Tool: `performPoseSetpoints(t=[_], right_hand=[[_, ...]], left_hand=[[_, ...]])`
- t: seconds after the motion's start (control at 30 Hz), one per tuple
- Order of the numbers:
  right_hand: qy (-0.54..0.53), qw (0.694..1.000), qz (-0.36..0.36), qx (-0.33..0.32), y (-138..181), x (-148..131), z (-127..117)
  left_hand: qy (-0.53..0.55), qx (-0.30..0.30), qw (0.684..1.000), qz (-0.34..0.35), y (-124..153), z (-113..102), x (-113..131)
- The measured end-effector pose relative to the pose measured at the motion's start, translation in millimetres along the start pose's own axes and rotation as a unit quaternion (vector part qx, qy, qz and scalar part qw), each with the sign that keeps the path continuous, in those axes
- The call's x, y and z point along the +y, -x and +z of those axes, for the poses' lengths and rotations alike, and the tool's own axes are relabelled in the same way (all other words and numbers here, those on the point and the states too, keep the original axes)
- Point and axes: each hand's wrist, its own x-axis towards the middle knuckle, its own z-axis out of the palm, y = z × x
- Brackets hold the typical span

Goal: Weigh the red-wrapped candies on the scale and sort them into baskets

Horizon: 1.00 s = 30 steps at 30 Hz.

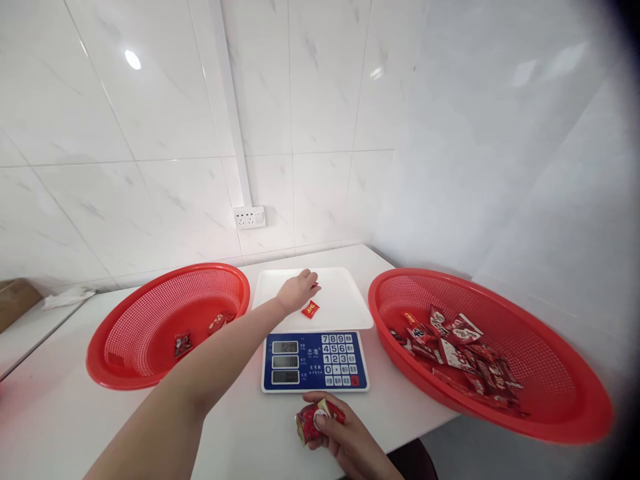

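Observation:
My left hand (299,291) reaches over the white pan (265,293) of the weighing scale, its fingers closed on a small red packet (315,285) that they mostly hide. Just below those fingers, another red packet (311,309) with yellow lettering lies flat on the pan. In front of the scale's blue keypad panel (316,361), my right hand (345,437) grips a red and gold snack packet (320,419); I cannot tell whether it is one or more. Digits show on the scale's grey displays, too faint to read surely.
On the left, a red mesh basket (120,320) contains a few packets (183,344). A larger red basket (565,387) at the right holds several red and white packets (457,353). Behind the white table (240,427) a tiled wall carries a socket (249,217). A cardboard box (17,300) stands far left.

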Motion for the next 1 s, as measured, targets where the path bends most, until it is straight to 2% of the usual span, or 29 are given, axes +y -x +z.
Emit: performPoseSetpoints(t=[0.07, 0.17, 0.23, 0.33, 0.53, 0.8, 1.0], right_hand=[[0.001, 1.000, -0.001, -0.002, 0, 0, 0], [0.002, 1.000, 0.002, -0.005, 1, -1, 0], [0.002, 1.000, 0.003, -0.005, 1, -1, 1], [-0.001, 1.000, -0.001, -0.002, 0, -1, 1], [-0.003, 1.000, 0.004, -0.005, 0, 0, -2], [0.000, 1.000, 0.002, -0.008, 0, 0, -3], [-0.001, 1.000, -0.002, -0.009, 0, 1, -4]], left_hand=[[0.018, -0.015, 0.999, -0.024, 5, -9, -7], [0.040, -0.084, 0.994, -0.048, 13, -17, -11], [0.047, -0.130, 0.989, -0.060, 20, -17, -10], [0.041, -0.164, 0.983, -0.072, 25, -13, -4], [0.027, -0.167, 0.983, -0.067, 20, -9, 5], [0.053, -0.168, 0.983, -0.053, 20, -12, 4], [0.074, -0.124, 0.988, -0.050, 27, -23, -4]])
